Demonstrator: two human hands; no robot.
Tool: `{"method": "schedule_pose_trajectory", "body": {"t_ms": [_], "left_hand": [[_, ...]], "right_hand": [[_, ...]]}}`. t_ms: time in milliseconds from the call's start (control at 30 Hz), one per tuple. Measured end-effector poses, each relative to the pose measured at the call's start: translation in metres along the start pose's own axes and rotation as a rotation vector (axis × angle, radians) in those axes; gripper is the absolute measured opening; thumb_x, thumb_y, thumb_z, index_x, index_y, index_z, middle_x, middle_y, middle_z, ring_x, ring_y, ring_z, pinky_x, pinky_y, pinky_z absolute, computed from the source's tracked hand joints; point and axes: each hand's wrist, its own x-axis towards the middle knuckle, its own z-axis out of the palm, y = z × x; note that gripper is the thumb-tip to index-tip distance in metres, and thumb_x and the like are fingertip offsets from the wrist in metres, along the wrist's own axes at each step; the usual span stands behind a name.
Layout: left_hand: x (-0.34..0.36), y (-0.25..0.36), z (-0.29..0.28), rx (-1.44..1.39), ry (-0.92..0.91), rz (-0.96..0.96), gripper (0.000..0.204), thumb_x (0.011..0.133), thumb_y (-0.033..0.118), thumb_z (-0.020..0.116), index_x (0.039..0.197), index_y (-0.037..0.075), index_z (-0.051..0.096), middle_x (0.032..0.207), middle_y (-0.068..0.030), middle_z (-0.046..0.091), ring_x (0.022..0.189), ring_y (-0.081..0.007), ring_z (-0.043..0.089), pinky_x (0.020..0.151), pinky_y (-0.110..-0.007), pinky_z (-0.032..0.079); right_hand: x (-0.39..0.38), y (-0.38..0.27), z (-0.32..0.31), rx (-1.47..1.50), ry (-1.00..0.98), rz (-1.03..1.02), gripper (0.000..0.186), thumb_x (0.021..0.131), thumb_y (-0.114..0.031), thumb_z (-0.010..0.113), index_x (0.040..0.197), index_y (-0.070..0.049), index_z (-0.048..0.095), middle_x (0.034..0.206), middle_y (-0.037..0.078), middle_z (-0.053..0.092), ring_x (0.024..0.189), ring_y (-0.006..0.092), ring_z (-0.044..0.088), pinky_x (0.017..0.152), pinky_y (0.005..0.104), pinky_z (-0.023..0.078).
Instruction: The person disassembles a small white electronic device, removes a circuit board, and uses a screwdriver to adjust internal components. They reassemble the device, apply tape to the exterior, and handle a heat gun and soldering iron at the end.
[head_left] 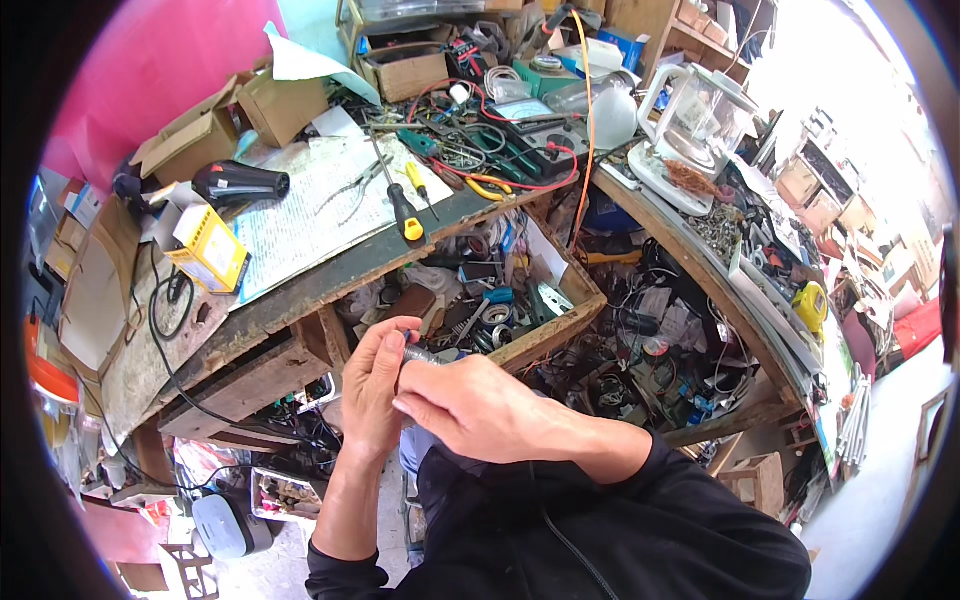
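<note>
My left hand (372,385) and my right hand (478,408) are closed together in front of my body, over the pulled-out drawer (548,330). A small, shiny greyish piece (421,355) shows between them. My fingers cover most of it, so its kind cannot be made out. The left thumb and fingers point upward around its near end, and the right hand curls over it from the side. Beyond the hands, the drawer holds tape rolls, a blue-handled tool (497,296) and loose parts. A black-and-yellow screwdriver (404,212) lies at the bench edge.
On the wooden bench (290,268) are a black hair dryer (240,183), a yellow box (210,250), pliers (488,188) and a multimeter with red leads. An orange cord (587,110) hangs down to the right. A blender jug (700,112) and a yellow tape measure (811,305) are on the right-hand bench.
</note>
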Motion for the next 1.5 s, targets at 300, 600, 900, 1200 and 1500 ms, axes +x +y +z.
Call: {"method": "schedule_pose_trajectory", "body": {"t_ms": [300, 600, 900, 1200, 1500], "left_hand": [[-0.005, 0.017, -0.007, 0.165, -0.293, 0.057, 0.037, 0.109, 0.033, 0.053, 0.125, 0.0, 0.057, 0.105, -0.0061, 0.064, 0.083, -0.0089, 0.06, 0.073, -0.026, 0.054], [0.02, 0.018, 0.017, 0.194, 0.502, 0.415, 0.025, 0.108, 0.027, 0.049, 0.124, 0.007, 0.054, 0.105, -0.0057, 0.057, 0.074, -0.0167, 0.059, 0.059, -0.029, 0.05], [0.002, 0.014, -0.014, 0.125, -0.427, 0.169, 0.044, 0.099, 0.043, 0.067, 0.109, 0.001, 0.058, 0.101, -0.0095, 0.057, 0.09, -0.0168, 0.056, 0.078, -0.029, 0.047], [0.017, -0.013, 0.041, 0.66, 0.184, 0.444, 0.018, 0.089, 0.006, 0.067, 0.106, 0.0, 0.061, 0.097, -0.0074, 0.055, 0.087, -0.0188, 0.053, 0.08, -0.031, 0.045], [0.017, -0.029, 0.065, 0.359, -0.531, 0.351, 0.035, 0.086, 0.014, 0.069, 0.117, 0.004, 0.057, 0.114, -0.0129, 0.057, 0.101, -0.0232, 0.056, 0.094, -0.036, 0.046]], "right_hand": [[-0.005, 0.022, -0.05, 0.354, 0.047, 0.166, 0.016, 0.1, -0.013, 0.07, 0.091, 0.001, 0.067, 0.075, -0.002, 0.062, 0.072, 0.0038, 0.052, 0.063, 0.0251, 0.044], [-0.019, 0.047, 0.005, 0.174, -0.05, 0.078, 0.015, 0.103, -0.017, 0.06, 0.103, -0.001, 0.06, 0.087, 0.022, 0.067, 0.081, 0.0372, 0.069, 0.071, 0.042, 0.053], [-0.022, 0.053, -0.059, 0.18, 0.09, -0.082, 0.01, 0.092, -0.008, 0.071, 0.097, 0.0, 0.069, 0.083, 0.014, 0.068, 0.077, 0.032, 0.067, 0.07, 0.0393, 0.053], [-0.05, 0.046, -0.026, -0.343, 0.328, -0.116, 0.013, 0.085, -0.011, 0.079, 0.09, -0.004, 0.069, 0.078, 0.01, 0.064, 0.067, 0.0322, 0.066, 0.058, 0.0421, 0.053], [-0.087, 0.082, -0.051, 0.879, 0.161, 0.347, 0.055, 0.094, -0.023, 0.073, 0.139, -0.008, 0.045, 0.113, 0.008, 0.064, 0.094, 0.0147, 0.065, 0.066, 0.0298, 0.057]]}}
